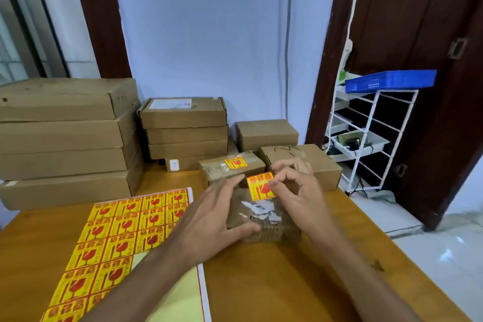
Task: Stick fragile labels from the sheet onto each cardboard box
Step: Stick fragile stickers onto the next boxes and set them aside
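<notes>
Forearms enter from the bottom edge over a glossy orange-brown wooden table (274,282). Yellow-and-red fragile label sheet (117,238) lies flat on the table's near left, several labels already gone from its lower right, bare pale-yellow backing showing there. Left hand (209,219) has fingers spread wide and mostly straight, resting against the left side and top of a small brown cardboard box with torn white paper scraps on its lid (264,219); thumb lies along the box's near left edge. Right hand (295,191) pinches a single square yellow-and-red fragile label (260,185) by its right edge, thumb and forefinger on it, other fingers curled loosely above. Label sits over the far end of that box; cannot tell whether it touches the cardboard. Image blurred around the hands.

Just behind, a taped brown cardboard box (230,167) already carries a yellow fragile sticker on top. Beside it to the right, a plain brown box with black scribble (313,162), a smaller brown box (266,133) behind. Far left, stack of long flat cardboard cartons (65,138); centre, shorter stack of brown mailer boxes (185,128). Beyond the table on the right, a white wire rack (371,138) with a blue plastic tray (389,80) on top, against a dark wooden door (418,21).
</notes>
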